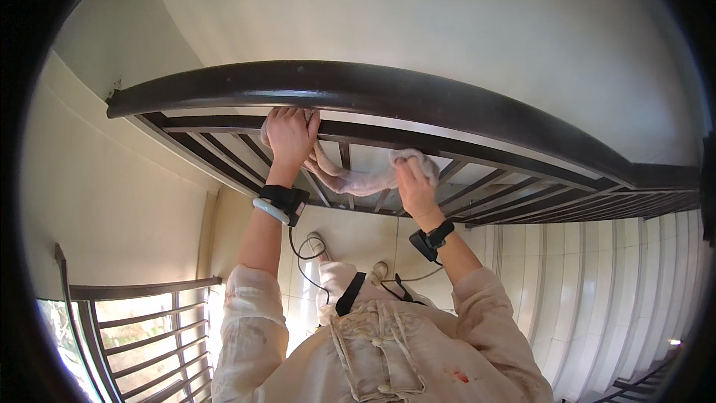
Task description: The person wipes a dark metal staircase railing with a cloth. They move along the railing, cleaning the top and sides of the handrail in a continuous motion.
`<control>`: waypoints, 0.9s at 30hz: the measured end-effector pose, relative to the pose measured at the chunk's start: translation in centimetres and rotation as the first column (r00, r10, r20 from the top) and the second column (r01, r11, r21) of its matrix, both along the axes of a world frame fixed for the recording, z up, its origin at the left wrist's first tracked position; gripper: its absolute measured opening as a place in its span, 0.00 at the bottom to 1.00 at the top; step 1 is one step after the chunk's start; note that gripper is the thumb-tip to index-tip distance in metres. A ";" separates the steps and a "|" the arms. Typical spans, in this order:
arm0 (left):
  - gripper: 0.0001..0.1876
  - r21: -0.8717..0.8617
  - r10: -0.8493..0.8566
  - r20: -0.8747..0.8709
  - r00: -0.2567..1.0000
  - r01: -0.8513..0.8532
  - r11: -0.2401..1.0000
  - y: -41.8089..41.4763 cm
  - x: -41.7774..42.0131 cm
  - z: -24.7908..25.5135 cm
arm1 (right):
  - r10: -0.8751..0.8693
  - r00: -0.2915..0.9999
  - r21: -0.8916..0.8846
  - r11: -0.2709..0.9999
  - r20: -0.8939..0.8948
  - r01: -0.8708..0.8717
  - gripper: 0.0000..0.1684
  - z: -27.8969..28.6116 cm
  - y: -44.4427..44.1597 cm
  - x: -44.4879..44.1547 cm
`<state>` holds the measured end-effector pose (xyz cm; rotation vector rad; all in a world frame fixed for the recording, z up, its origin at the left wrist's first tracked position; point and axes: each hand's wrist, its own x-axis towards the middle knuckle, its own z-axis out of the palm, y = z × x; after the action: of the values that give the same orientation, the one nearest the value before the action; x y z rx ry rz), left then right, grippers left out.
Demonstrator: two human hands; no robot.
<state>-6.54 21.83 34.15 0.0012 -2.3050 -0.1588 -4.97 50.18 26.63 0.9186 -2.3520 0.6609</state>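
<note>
A damp-looking greyish-pink cloth hangs in a loop between my two hands, in front of the railing's bars. My left hand is closed over one end of the cloth at the lower rail, just beneath the thick dark handrail. Farther right, my right hand pinches the other, bunched end against the underside of that same lower rail. Part of the left end is hidden behind my fingers. Black straps with small devices and cables sit on both wrists.
Dark slanted balusters run below the lower rail. A staircase with pale steps lies at the right. At lower left is a barred window. My feet stand on a tiled floor, and a pale wall rises at left.
</note>
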 end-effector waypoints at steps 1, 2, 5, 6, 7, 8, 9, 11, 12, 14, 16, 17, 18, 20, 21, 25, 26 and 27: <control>0.16 -0.004 0.006 0.013 1.000 -0.006 1.000 0.0 -0.2 -0.2 | 0.004 0.999 -0.006 1.000 -0.050 -0.004 0.22 0.2 -0.2 -0.5; 0.16 -0.008 0.015 0.027 1.000 -0.015 1.000 -0.1 -0.3 -0.3 | 0.010 0.995 -0.013 1.000 -0.100 -0.011 0.21 0.2 -0.4 -1.0; 0.17 -0.005 0.011 -0.005 1.000 -0.011 1.000 0.1 -0.4 -0.4 | 0.050 0.996 0.080 0.996 -0.079 -0.043 0.20 -4.4 -0.4 -1.4; 0.16 0.003 0.009 0.003 1.000 -0.009 1.000 0.2 -0.2 -0.3 | 0.073 0.997 0.146 0.987 0.004 -0.073 0.19 -7.0 -0.1 -1.2; 0.16 0.012 0.003 0.005 1.000 -0.003 1.000 0.2 -0.1 -0.2 | 0.089 0.993 0.210 0.972 0.082 -0.104 0.19 -9.5 0.1 -1.0; 0.16 0.002 0.010 0.023 1.000 -0.010 1.000 0.4 0.0 -0.1 | 0.052 0.955 0.265 0.955 0.291 -0.133 0.17 -11.7 0.2 -0.8; 0.16 -0.010 0.017 0.039 0.999 -0.016 1.000 0.5 0.0 0.1 | 0.033 0.958 0.276 0.954 0.285 -0.115 0.16 -13.7 0.2 -0.6; 0.17 -0.009 0.017 0.057 0.998 -0.016 1.000 0.8 -0.9 0.6 | -0.015 0.964 0.305 0.950 0.265 -0.070 0.15 -16.1 0.4 -0.8; 0.17 -0.001 0.018 0.079 0.997 -0.018 1.000 0.9 -0.9 0.6 | -0.010 0.955 0.240 0.969 0.295 -0.064 0.14 -16.4 0.0 -0.8; 0.16 0.037 0.042 0.220 0.975 -0.051 0.998 1.2 -0.4 0.4 | 0.015 0.950 0.079 0.996 0.312 -0.041 0.14 -15.3 0.1 -0.4; 0.15 0.013 0.044 0.094 0.995 -0.046 0.999 -0.1 0.1 -0.2 | 0.033 0.963 -0.043 0.999 0.267 -0.023 0.14 -11.2 -1.4 -0.4; 0.15 0.007 0.034 0.037 0.999 -0.034 0.999 -0.4 0.3 -0.7 | 0.033 0.981 -0.111 0.994 0.191 -0.012 0.15 -9.0 -1.6 0.0; 0.13 0.002 0.054 0.023 0.998 -0.054 0.999 -0.4 0.4 -0.9 | 0.021 0.994 -0.178 0.984 0.108 -0.001 0.15 -6.9 -1.8 0.2; 0.13 0.011 0.027 -0.025 0.999 -0.027 1.000 -0.4 0.2 -0.9 | 0.008 0.998 -0.238 0.971 0.061 0.007 0.17 -6.3 -1.6 0.1; 0.12 0.013 0.014 -0.048 0.999 -0.013 1.000 -0.4 0.3 -0.9 | 0.007 0.996 -0.164 0.987 0.085 0.007 0.17 -7.4 -1.6 0.1; 0.12 -0.037 0.021 -0.066 0.998 -0.023 0.999 0.1 -0.2 -1.3 | -0.035 0.966 0.067 0.998 0.256 0.019 0.09 -16.7 -0.9 -0.5; 0.12 -0.004 0.024 -0.051 0.998 -0.024 1.000 0.5 -0.5 -1.2 | -0.070 0.937 0.073 0.996 0.341 0.048 0.08 -18.8 -0.3 -0.4; 0.12 0.000 0.016 -0.031 0.999 -0.015 1.000 0.3 -0.3 -1.4 | -0.089 0.901 0.079 0.995 0.425 0.062 0.06 -19.4 -0.5 -0.1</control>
<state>-6.79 22.11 32.79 0.0166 -2.2740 -0.1501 -5.04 49.67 7.23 0.7609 -2.7956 0.8295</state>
